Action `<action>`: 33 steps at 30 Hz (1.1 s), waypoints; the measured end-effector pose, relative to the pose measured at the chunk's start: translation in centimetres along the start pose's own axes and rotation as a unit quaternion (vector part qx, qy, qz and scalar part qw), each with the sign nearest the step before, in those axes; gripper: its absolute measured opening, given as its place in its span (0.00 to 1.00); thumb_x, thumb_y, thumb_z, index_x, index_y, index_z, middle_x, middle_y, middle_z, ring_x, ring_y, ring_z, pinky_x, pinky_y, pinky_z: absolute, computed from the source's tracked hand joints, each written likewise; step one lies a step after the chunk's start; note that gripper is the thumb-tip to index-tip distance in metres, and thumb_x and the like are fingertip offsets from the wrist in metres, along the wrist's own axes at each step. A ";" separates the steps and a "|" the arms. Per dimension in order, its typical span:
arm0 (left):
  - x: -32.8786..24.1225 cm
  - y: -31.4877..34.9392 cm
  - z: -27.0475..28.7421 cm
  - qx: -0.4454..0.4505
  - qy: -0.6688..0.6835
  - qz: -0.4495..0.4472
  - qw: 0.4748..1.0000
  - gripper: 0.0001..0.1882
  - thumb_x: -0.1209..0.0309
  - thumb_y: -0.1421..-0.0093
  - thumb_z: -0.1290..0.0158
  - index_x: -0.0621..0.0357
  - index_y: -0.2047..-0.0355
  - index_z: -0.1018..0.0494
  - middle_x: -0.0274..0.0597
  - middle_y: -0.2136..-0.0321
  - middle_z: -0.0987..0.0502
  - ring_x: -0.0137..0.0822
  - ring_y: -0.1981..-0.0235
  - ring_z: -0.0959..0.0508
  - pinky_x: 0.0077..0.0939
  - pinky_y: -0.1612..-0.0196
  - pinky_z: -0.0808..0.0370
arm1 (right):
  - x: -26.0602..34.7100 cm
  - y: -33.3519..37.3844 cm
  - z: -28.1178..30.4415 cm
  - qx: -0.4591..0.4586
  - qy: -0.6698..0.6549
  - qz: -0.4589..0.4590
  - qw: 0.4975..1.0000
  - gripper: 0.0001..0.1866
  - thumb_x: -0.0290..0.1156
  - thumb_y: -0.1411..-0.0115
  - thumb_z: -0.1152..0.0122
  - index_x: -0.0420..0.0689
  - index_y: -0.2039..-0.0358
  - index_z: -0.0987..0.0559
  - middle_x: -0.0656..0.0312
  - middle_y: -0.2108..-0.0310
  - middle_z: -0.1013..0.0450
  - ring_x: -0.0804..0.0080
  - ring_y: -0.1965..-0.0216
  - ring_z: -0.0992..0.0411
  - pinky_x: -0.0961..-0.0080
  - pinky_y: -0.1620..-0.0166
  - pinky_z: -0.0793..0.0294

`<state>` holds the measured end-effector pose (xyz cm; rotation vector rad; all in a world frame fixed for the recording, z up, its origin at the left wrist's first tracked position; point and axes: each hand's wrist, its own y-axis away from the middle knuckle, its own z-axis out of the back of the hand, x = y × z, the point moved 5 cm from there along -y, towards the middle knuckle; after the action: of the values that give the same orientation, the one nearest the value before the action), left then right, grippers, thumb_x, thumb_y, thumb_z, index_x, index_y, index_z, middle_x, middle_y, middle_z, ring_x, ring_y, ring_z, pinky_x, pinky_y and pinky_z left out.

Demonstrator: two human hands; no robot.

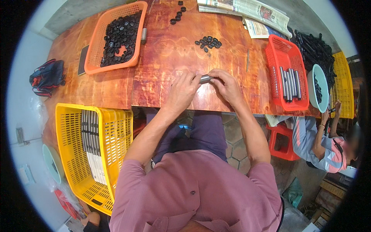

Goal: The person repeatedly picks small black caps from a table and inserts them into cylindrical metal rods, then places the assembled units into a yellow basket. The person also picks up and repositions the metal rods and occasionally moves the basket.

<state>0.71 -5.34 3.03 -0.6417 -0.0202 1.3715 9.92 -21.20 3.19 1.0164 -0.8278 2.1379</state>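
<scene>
Over the table's near edge, both of my hands hold a short metal tube (205, 79) between them. Its silver-grey middle shows, with a dark end toward the right. My left hand (182, 89) is closed round the tube's left part, which its fingers hide. The fingers of my right hand (225, 83) pinch the dark right end. Beyond them, a small group of black oval caps (209, 42) lies loose on the wooden table (166, 58). A few more black caps (178, 14) form a line farther back.
An orange basket (89, 58) of black caps stands at left, a short tube (144, 35) beside it. At right are a red basket (272, 63) with metal tubes and a pale green basin (311, 83). A yellow crate (116, 112) holds tubes; a co-worker (320, 145) sits at far right.
</scene>
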 end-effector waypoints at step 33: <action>1.9 -0.7 0.2 -0.013 0.094 -0.025 0.995 0.18 0.66 0.46 0.34 0.58 0.57 0.21 0.42 0.65 0.24 0.46 0.62 0.23 0.38 0.58 0.25 | -1.6 -5.1 -4.3 -0.107 0.333 -0.089 0.933 0.11 0.35 0.33 0.46 0.41 0.60 0.23 0.51 0.62 0.30 0.51 0.55 0.32 0.53 0.53 0.37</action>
<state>1.68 -3.56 2.80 -0.7846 0.0953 1.2595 12.65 -15.28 1.05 0.2027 -0.5818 1.9814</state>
